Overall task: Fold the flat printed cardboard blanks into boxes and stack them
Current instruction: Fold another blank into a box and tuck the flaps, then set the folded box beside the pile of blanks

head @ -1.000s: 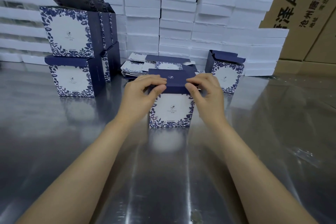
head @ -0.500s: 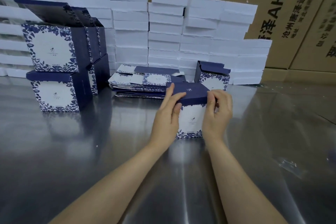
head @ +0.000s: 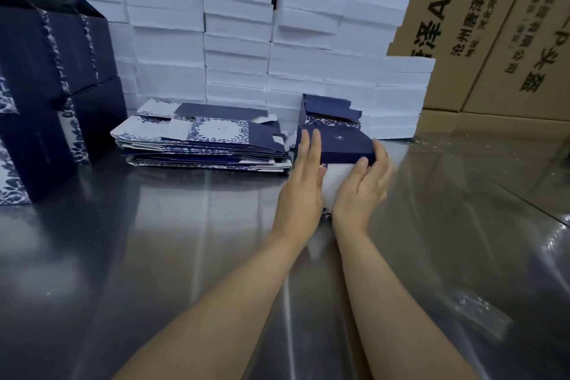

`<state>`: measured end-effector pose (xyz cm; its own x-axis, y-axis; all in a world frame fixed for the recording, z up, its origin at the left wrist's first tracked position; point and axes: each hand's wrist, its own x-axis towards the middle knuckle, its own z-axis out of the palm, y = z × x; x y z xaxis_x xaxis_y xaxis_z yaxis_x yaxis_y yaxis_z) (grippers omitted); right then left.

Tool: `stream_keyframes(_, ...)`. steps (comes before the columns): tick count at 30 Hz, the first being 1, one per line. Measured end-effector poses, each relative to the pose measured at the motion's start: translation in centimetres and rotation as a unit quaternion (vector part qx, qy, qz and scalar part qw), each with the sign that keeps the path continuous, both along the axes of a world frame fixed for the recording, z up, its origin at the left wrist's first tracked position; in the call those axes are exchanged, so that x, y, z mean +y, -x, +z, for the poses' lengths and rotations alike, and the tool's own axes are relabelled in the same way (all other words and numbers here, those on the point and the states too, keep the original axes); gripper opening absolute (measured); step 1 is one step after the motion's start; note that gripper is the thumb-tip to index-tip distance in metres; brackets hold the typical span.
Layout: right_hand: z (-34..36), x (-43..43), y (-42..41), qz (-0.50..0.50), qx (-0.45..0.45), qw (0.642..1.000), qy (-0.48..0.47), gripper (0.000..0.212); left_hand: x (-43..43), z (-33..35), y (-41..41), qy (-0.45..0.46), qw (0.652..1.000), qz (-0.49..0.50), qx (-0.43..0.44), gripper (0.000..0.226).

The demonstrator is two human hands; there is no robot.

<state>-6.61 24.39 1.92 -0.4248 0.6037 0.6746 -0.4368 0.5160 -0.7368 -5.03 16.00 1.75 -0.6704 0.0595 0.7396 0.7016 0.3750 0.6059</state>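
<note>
A folded box with a navy lid (head: 340,146) and white floral front stands on the steel table, right of centre. My left hand (head: 303,182) lies flat against its left side, fingers straight and pointing away. My right hand (head: 364,185) covers the box's front right, with the thumb on the lid's front edge and the fingers curled round the right corner. Just behind it stands another box (head: 331,114) with its navy flaps up. A pile of flat printed blanks (head: 203,142) lies to the left. Folded boxes (head: 52,86) are stacked two high at the far left.
White foam trays (head: 240,37) are piled into a wall along the back of the table. Brown shipping cartons (head: 493,25) stand behind and to the right. A crumpled clear plastic film (head: 475,308) lies on the steel table (head: 154,256) at the near right.
Both hands have slid the folded box away and to the right, up against the open box. The left hand moved from the lid to the box's side. My head has moved closer.
</note>
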Motion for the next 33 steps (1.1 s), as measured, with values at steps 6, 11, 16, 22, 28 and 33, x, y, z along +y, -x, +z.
stream_keyframes(6,-0.2,2.0,3.6,-0.029,-0.032,0.999,0.006,0.048,0.4,-1.9,4.8,0.146,0.977,-0.010,-0.155,0.083)
stream_keyframes(11,-0.1,2.4,3.9,-0.045,-0.042,0.998,0.017,0.049,0.4,-1.8,5.0,0.135,0.974,-0.047,-0.174,0.068)
stream_keyframes(16,0.2,0.1,0.9,-0.078,-0.045,0.996,-0.028,0.061,-1.6,-1.1,2.2,0.004,0.985,-0.050,-0.167,0.057)
stream_keyframes(22,-0.2,-6.2,-4.1,0.006,-0.061,0.987,-0.148,0.061,-5.2,-0.9,-2.1,-0.153,0.972,0.033,-0.178,0.034)
stream_keyframes(28,-0.5,-12.8,-8.0,0.225,-0.120,0.947,-0.196,0.051,-12.2,-0.8,-5.7,-0.193,0.966,0.037,-0.171,0.024)
stream_keyframes(33,-1.4,-13.4,-7.3,0.296,-0.239,0.809,-0.448,0.038,-21.0,-0.9,-4.9,-0.218,0.942,0.132,-0.219,0.026)
